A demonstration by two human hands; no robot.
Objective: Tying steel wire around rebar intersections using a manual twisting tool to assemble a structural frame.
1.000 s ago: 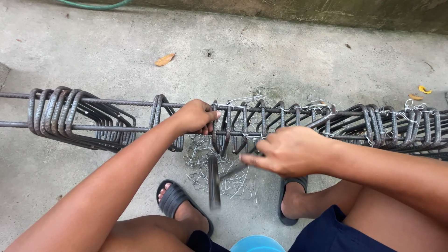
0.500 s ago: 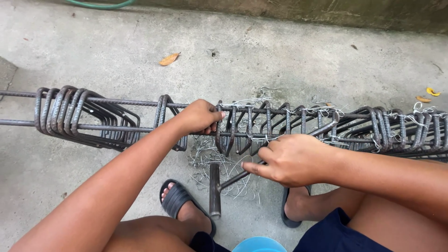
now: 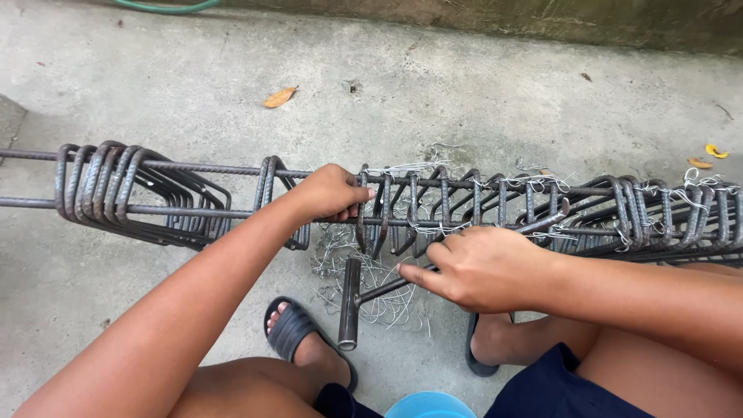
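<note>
We are gripping a steel ring (image 3: 364, 209) with our left hand (image 3: 329, 193) and clenching the T-shaped tool (image 3: 350, 298) in our right hand (image 3: 480, 267); twisting too hard may be snapping the wire tie (image 3: 433, 229).

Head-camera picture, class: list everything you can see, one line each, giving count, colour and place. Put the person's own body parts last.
Rebar cage: one, dark grey, long bars running left to right across the middle.
Stirrup loops: many, dark grey, bunched at left, spaced and wire-tied at right.
Tie wire scraps: a loose pile, silver, on the floor below the cage.
Metal tool: one, grey, T-shaped, under the cage, held by the right hand.
Dry leaves: three, yellow-brown, one upper middle, two far right.
Hose: one, green, top left.
Blue round thing: one, bottom edge.
Concrete floor: grey.
Sandals: two, black, on the feet.
Shorts: dark blue.
Left hand: gripping a cage bar.
Right hand: fingers closed on the tool.
</note>
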